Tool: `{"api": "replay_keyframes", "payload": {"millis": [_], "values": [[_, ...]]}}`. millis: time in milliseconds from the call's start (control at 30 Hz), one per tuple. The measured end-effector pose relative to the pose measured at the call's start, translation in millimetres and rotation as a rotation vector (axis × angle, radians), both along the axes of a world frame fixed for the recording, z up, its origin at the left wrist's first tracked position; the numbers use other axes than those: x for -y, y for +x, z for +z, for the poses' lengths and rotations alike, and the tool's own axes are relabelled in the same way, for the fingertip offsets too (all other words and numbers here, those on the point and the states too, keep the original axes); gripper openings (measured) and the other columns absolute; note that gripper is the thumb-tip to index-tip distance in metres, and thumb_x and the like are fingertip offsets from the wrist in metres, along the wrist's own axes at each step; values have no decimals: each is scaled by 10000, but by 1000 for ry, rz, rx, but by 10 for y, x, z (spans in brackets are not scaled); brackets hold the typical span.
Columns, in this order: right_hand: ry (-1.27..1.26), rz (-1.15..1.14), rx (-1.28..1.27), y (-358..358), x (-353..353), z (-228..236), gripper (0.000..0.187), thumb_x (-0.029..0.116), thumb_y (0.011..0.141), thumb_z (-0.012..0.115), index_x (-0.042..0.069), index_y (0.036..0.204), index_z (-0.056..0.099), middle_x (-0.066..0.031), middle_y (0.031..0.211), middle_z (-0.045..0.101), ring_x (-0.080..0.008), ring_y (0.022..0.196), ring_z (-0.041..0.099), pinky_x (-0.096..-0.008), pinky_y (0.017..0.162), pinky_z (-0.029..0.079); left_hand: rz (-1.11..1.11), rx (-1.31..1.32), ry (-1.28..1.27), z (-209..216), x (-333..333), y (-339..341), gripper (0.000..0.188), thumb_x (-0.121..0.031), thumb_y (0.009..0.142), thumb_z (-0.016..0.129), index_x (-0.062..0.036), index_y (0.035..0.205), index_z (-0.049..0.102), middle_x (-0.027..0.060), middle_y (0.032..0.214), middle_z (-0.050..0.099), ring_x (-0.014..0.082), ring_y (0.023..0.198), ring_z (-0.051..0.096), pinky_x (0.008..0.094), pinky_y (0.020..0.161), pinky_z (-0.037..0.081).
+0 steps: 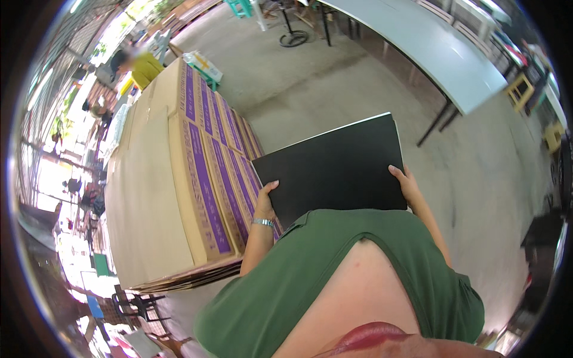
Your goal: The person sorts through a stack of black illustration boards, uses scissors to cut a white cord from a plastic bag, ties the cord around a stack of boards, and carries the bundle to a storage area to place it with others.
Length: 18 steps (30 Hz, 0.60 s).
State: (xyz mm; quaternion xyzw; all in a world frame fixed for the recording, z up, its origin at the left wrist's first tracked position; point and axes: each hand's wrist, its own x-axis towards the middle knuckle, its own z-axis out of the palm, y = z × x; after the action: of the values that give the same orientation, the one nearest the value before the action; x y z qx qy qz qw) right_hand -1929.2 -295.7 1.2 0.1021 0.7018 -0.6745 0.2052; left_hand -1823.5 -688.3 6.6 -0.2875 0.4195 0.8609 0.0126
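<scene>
Between my two hands is a large black rectangular board with a thin white line along its far edge. It may be a stack of sheets; I cannot tell how many. My left hand grips its left side, thumb on top, and a metal-banded watch or bracelet circles that wrist. On the right side my right hand holds it the same way, thumb on the black face. The fingers beneath are hidden. The board's near edge disappears behind my green top.
Close on my left stands a stack of cardboard boxes with purple printed bands and a flat cardboard sheet on top. A long pale table is ahead to the right. Beyond the boxes is a person in yellow-green. Concrete floor lies ahead.
</scene>
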Motion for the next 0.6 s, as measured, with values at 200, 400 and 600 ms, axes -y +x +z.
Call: {"api": "replay_keyframes", "payload": {"millis": [200, 400, 600], "values": [[11, 370, -41, -2060, 852, 113, 831, 468, 802, 687, -30, 1390, 375, -205, 1245, 567, -275, 1107, 580, -350, 937, 456, 303, 24, 59, 35, 422, -809, 519, -218, 747, 669, 49, 1171, 532, 184, 1102, 619, 320, 991, 621, 416, 855, 526], [66, 557, 35, -3826, 2110, 67, 894, 485, 776, 707, -14, 1421, 339, -209, 1270, 549, -278, 1161, 547, -349, 983, 421, 548, -33, -33, -165, 1051, -1933, 629, -244, 731, 669, 25, 1264, 471, 205, 1173, 578, 352, 1032, 594, 453, 913, 493], [33, 495, 0, -5592, 3014, 216, 888, 518, 771, 692, -16, 1402, 367, -215, 1256, 559, -284, 1140, 564, -351, 982, 422, 454, 33, 32, 170, 2073, -3897, 623, -239, 745, 655, 32, 1270, 458, 216, 1186, 570, 367, 1063, 577, 469, 942, 474]]}}
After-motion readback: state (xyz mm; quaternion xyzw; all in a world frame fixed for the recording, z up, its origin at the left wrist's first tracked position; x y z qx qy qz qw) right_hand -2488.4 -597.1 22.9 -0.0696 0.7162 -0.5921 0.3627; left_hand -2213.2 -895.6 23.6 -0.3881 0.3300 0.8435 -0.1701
